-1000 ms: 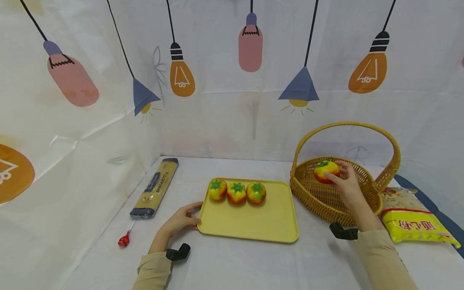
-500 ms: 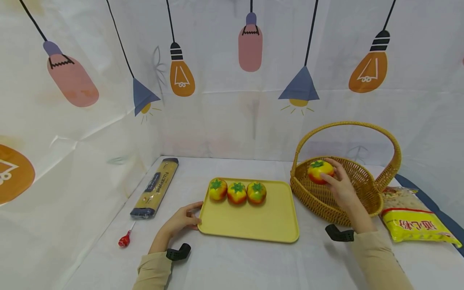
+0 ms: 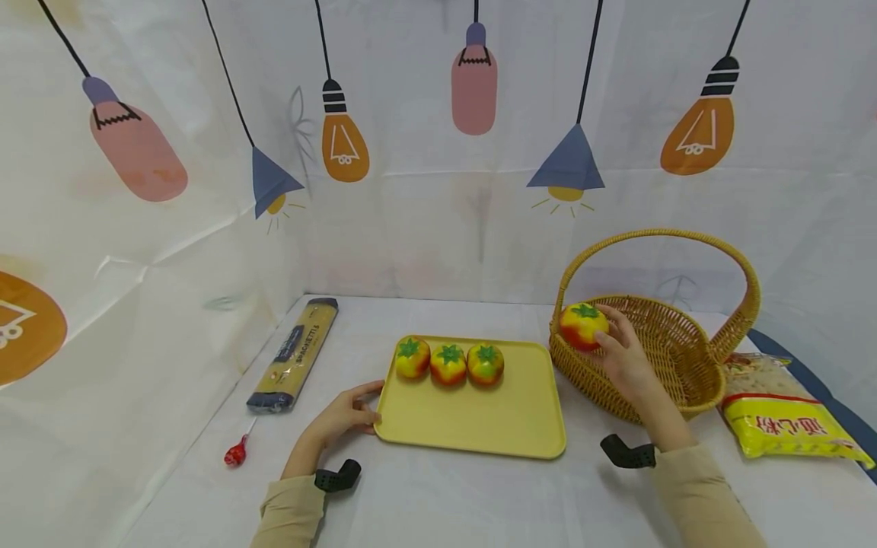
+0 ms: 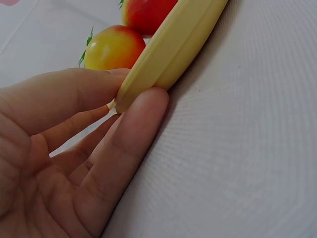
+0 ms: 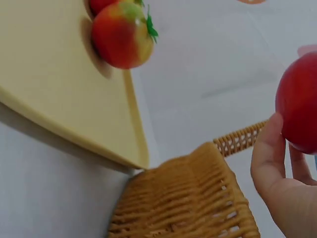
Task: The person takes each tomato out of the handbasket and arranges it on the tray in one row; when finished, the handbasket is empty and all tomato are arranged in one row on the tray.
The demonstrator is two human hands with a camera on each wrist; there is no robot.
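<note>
A red-and-yellow tomato with a green leafy top is in my right hand, gripped between thumb and fingers above the left side of the wicker basket. In the right wrist view, that tomato shows its red underside at the right edge. My left hand pinches the left rim of the yellow tray; the left wrist view shows thumb and fingers on either side of the rim. Three similar tomatoes sit in a row along the tray's back left.
A spaghetti pack lies left of the tray, with a red lollipop in front of it. A yellow bag of pasta lies right of the basket. The basket's tall handle arches up behind my right hand.
My right hand has carried the tomato leftward and slightly down, from over the basket's middle to its left rim. My left hand, the tray and its tomatoes have stayed put.
</note>
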